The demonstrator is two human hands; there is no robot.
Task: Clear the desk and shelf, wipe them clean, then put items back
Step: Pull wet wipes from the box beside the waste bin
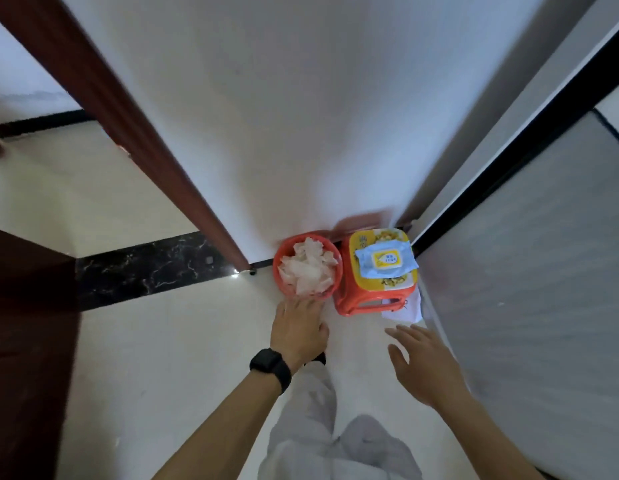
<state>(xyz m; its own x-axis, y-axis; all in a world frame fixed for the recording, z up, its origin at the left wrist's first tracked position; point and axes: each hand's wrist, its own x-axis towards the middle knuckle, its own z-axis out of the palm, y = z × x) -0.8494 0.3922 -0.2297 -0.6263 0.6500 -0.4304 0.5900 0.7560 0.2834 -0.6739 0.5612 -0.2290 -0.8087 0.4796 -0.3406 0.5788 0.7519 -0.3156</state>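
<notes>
Pale floor by the wall: your left hand [298, 325] rests flat-fingered, empty, at 6 o'clock of the red bin [307, 268]; your right hand [420, 358] hangs spread wide, empty, at 6 o'clock of the wipes pack [387, 259] on the stool [373, 299].

— What are you looking at down there, counted out?

— You are facing one red bin [307, 268], and it is holding a heap of crumpled white tissues [308, 270]; the pieces are overlapping too much for you to count.

— And beside it?

— You are seeing one red stool [366, 303], which is carrying one yellow-topped box [384, 284] and one pack of wet wipes [386, 260]. One sheet of white paper [405, 311] is lying by the stool.

— Hands?

— You are showing two: one left hand [298, 329], wearing one black watch [270, 367], and one right hand [424, 362]. One brown door frame [128, 133] is standing to the left.
</notes>
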